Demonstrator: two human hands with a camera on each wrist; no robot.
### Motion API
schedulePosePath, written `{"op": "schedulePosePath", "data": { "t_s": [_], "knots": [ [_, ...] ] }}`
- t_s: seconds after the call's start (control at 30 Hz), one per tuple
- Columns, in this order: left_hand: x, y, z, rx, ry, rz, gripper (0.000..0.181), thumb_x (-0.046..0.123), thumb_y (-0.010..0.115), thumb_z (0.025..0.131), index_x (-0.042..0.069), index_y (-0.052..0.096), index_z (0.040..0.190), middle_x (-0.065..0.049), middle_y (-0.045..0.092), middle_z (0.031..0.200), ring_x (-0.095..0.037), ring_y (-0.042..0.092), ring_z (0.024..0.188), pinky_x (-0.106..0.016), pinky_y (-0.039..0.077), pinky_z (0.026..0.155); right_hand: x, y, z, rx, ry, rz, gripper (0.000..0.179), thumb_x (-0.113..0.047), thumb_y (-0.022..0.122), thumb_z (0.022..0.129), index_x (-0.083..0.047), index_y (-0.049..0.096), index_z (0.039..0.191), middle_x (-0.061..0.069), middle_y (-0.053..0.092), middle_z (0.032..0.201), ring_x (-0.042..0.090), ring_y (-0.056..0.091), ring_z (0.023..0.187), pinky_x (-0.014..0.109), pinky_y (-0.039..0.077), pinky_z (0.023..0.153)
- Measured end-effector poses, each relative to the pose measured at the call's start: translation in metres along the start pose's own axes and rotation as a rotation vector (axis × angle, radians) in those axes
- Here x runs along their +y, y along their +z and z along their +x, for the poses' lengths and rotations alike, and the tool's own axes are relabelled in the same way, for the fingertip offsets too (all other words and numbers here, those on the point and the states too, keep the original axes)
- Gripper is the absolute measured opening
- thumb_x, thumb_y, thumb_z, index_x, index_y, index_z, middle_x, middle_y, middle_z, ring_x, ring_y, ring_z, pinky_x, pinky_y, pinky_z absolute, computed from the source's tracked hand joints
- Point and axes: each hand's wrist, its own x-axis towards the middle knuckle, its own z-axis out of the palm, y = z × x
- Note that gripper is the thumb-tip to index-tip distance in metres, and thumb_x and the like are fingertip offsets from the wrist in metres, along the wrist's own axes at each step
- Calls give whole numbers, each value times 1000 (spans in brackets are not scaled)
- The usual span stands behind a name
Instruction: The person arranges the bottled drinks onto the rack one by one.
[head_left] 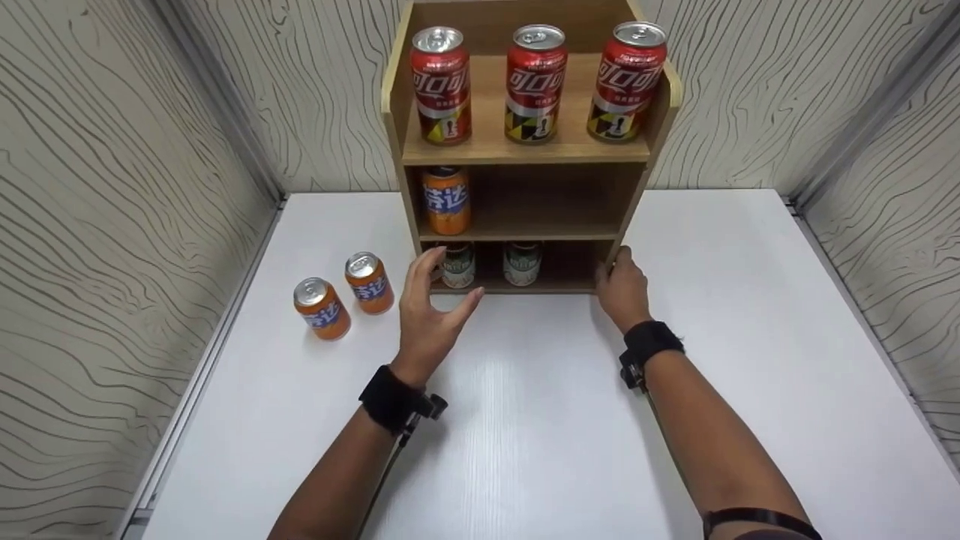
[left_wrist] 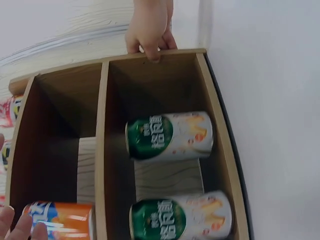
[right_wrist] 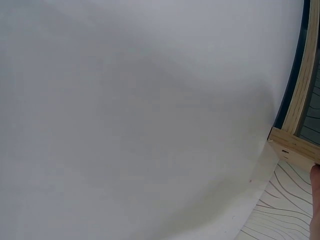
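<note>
A wooden three-tier shelf [head_left: 525, 154] stands at the back of the white table. My left hand [head_left: 431, 315], thumb and fingers spread apart with nothing between them, is in front of its lower left corner. Behind that hand, a green-and-white can [head_left: 459, 268] is partly hidden on the bottom tier, and a second green-and-white can [left_wrist: 170, 135] lies to its right. My right hand [head_left: 624, 289] grips the shelf's right side panel near the bottom, its thumb over the front edge in the left wrist view. An orange can [head_left: 447, 201] occupies the middle tier's left end.
Along the top tier stand three red cola cans, the left [head_left: 441, 86], middle [head_left: 535, 84] and right [head_left: 627, 82]. Two orange cans, a nearer one [head_left: 322, 309] and a farther one [head_left: 370, 283], are on the table left of my left hand. Patterned panels [head_left: 97, 225] enclose the table.
</note>
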Motion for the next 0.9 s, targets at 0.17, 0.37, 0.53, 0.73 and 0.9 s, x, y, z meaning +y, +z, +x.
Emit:
{"op": "schedulePosePath", "data": {
  "t_s": [0.17,0.37,0.53,0.73,0.9],
  "knots": [
    [-3,-20,3,53,12,28,69,12,89,83,-4,54,141,-21,61,139,-32,60,128,-42,55,105,-2,2,2,-9,-5,-7,36,-17,50,108,10,48,131,32,69,112,46,71,98,55,58,81],
    [-10,-40,10,90,44,68,66,11,89,83,-5,55,138,-22,63,136,-33,63,128,-44,57,104,0,-1,3,-21,4,-25,37,-19,48,109,10,47,131,33,68,116,48,71,104,57,57,84],
    [-12,-56,11,132,37,64,66,6,89,82,-6,56,137,-21,64,132,-33,64,124,-48,58,102,1,-1,2,-29,21,-27,37,-19,46,109,9,47,132,33,67,118,47,70,106,56,57,85],
    [-8,-73,12,187,56,70,67,3,90,79,-3,57,137,-21,65,129,-34,65,121,-49,56,102,1,-1,2,-19,9,-10,37,-20,47,109,9,47,133,32,68,118,46,71,103,54,57,83],
    [-4,-84,13,214,83,80,67,0,90,78,-5,57,136,-22,65,129,-35,65,119,-36,57,101,1,-2,2,-2,-17,-14,38,-18,47,109,11,47,134,34,68,119,46,72,101,54,58,81]
  ]
}}
